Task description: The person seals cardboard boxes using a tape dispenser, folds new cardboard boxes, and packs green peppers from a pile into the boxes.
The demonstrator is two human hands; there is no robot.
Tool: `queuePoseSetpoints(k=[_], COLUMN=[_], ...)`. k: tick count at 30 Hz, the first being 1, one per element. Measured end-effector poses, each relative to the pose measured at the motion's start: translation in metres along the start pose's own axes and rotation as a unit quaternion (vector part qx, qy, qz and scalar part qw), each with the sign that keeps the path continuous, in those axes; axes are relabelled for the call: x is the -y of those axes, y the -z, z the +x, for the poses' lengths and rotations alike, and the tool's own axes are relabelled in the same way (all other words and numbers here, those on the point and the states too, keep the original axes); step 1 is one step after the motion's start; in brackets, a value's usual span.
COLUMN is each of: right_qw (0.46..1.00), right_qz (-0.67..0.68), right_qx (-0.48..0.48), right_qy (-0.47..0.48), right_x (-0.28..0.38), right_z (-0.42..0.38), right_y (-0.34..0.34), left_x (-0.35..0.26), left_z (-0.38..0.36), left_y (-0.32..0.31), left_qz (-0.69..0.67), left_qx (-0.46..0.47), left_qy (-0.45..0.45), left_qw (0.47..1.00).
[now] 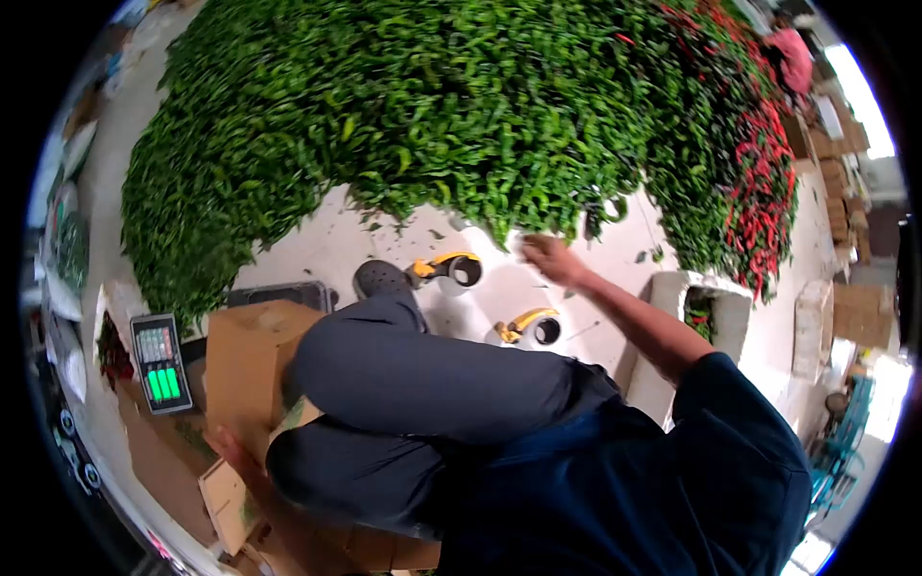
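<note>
My right hand reaches down to the floor at the near edge of a big heap of green chili peppers. It is smeared by motion, so I cannot make out its fingers or whether a pepper is in them. My left hand is low on the left, beside an open cardboard box near my knee. Its fingers look stretched out along the cardboard, and part of the hand is in shadow. Two yellow tape dispensers, one near my shoe and another nearer to me, are on the floor.
A scale display with green digits stands left. Red chili peppers border the heap on the right. A white foam box holds some peppers. Cardboard boxes are stacked far right, where another person is at the heap.
</note>
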State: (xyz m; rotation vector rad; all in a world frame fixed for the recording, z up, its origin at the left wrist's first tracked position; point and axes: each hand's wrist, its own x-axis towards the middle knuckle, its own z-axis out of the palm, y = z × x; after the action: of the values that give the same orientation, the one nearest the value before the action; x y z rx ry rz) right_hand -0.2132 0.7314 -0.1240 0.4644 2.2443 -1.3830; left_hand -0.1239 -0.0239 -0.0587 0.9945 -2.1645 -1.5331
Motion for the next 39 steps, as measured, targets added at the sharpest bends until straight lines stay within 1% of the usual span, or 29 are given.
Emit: queuePoseSetpoints(k=[1, 2, 4, 5, 7, 9, 10, 11, 12, 15, 17, 18, 20, 21, 22, 24, 25, 26, 29, 30, 31, 32, 33, 35, 38, 39], right_qw=[0.993, 0.981, 0.952, 0.929, 0.895, 0.879, 0.879, 0.882, 0.890, 0.905, 0.900, 0.895, 0.886, 0.881, 0.890, 0.936, 0.946, 0.916, 0.840, 0.848, 0.888, 0.915, 0.928, 0.938, 0.934, 0.931], right_qz=[0.048, 0.046, 0.057, 0.076, 0.147, 0.124, 0.118, 0.109, 0.099, 0.125, 0.129, 0.137, 0.157, 0.165, 0.165, 0.008, -0.069, -0.088, -0.278, -0.268, -0.185, -0.100, -0.014, -0.012, -0.083, -0.072], right_qx=[0.070, 0.144, 0.214, 0.261, 0.339, 0.370, 0.371, 0.365, 0.353, 0.359, 0.386, 0.400, 0.413, 0.424, 0.407, 0.321, 0.276, 0.368, 0.446, 0.429, 0.365, 0.297, 0.225, 0.215, 0.263, 0.274], right_qy=[0.076, 0.119, 0.212, 0.250, 0.251, 0.273, 0.276, 0.276, 0.273, 0.192, 0.158, 0.144, 0.136, 0.133, 0.122, 0.145, 0.155, 0.129, 0.133, 0.160, 0.210, 0.256, 0.298, 0.272, 0.227, 0.232], right_x=[0.052, 0.126, 0.228, 0.266, 0.315, 0.345, 0.347, 0.338, 0.325, 0.299, 0.254, 0.234, 0.214, 0.213, 0.213, 0.220, 0.233, 0.265, 0.293, 0.292, 0.283, 0.268, 0.257, 0.277, 0.299, 0.299], right_z=[0.025, 0.030, 0.047, 0.053, 0.078, 0.085, 0.091, 0.099, 0.107, 0.121, 0.143, 0.153, 0.164, 0.163, 0.160, 0.156, 0.149, 0.137, 0.139, 0.131, 0.126, 0.122, 0.116, 0.089, 0.082, 0.084], right_y=[-0.044, -0.078, -0.156, -0.191, -0.281, -0.343, -0.375, -0.403, -0.419, -0.421, -0.426, -0.430, -0.441, -0.443, -0.446, -0.436, -0.427, -0.387, -0.351, -0.342, -0.346, -0.355, -0.360, -0.334, -0.298, -0.296], left_x=[0.002, 0.001, -0.001, 0.000, 0.022, 0.056, 0.021, 0.020, 0.024, 0.028, 0.030, 0.028, 0.025, 0.023, 0.022, 0.018, 0.014, 0.012, 0.000, -0.003, -0.007, -0.011, -0.015, -0.021, -0.031, -0.034], left_z=[-0.003, -0.010, -0.012, -0.012, -0.009, -0.002, -0.024, -0.028, -0.030, -0.042, -0.045, -0.046, -0.048, -0.050, -0.050, -0.052, -0.054, -0.056, -0.061, -0.062, -0.064, -0.065, -0.067, -0.070, -0.073, -0.073], left_y=[0.004, 0.005, 0.001, 0.002, 0.021, 0.030, 0.001, -0.011, -0.011, -0.025, -0.033, -0.035, -0.038, -0.039, -0.040, -0.045, -0.045, -0.045, -0.046, -0.048, -0.049, -0.052, -0.054, -0.057, -0.062, -0.062], left_qz=[-0.017, -0.033, -0.068, -0.088, -0.126, -0.162, -0.290, -0.311, -0.300, -0.288, -0.273, -0.262, -0.238, -0.223, -0.207, -0.173, -0.154, -0.132, -0.059, -0.034, -0.011, 0.012, 0.034, 0.072, 0.123, 0.136], left_qx=[0.005, 0.005, 0.009, 0.011, -0.001, -0.016, -0.071, -0.079, -0.076, -0.071, -0.064, -0.058, -0.053, -0.052, -0.047, -0.037, -0.032, -0.028, -0.008, -0.001, 0.005, 0.013, 0.021, 0.032, 0.049, 0.055], left_qy=[0.023, 0.047, 0.093, 0.116, 0.148, 0.163, 0.197, 0.202, 0.203, 0.216, 0.216, 0.216, 0.208, 0.205, 0.202, 0.192, 0.187, 0.179, 0.158, 0.149, 0.139, 0.131, 0.125, 0.113, 0.094, 0.090], left_qw=[1.000, 0.998, 0.993, 0.989, 0.981, 0.973, 0.934, 0.925, 0.929, 0.930, 0.935, 0.939, 0.947, 0.952, 0.956, 0.965, 0.970, 0.975, 0.986, 0.988, 0.990, 0.991, 0.991, 0.990, 0.987, 0.985])
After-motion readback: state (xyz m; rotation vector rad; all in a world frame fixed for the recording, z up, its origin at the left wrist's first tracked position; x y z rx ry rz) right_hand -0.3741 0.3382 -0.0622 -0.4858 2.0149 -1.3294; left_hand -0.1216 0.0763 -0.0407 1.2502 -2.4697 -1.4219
